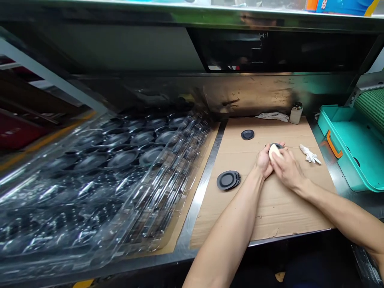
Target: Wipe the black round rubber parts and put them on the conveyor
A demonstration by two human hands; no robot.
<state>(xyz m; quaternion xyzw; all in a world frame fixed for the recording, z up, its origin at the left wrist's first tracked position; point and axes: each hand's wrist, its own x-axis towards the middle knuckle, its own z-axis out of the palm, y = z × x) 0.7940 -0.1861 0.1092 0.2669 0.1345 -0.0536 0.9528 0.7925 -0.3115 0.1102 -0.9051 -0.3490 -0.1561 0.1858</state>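
Basically, black disc (pixel 277 145) between both hands (pixel 263 161), pale pad (pixel 273 154) against it.

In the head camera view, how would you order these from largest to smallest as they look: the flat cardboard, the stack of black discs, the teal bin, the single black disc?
1. Flat cardboard
2. Teal bin, cut off by the picture edge
3. Stack of black discs
4. Single black disc

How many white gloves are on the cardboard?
2: a crumpled white glove beside the black-lidded glass jar, and a second glove left of the teal plastic bin. Folds might hide more.
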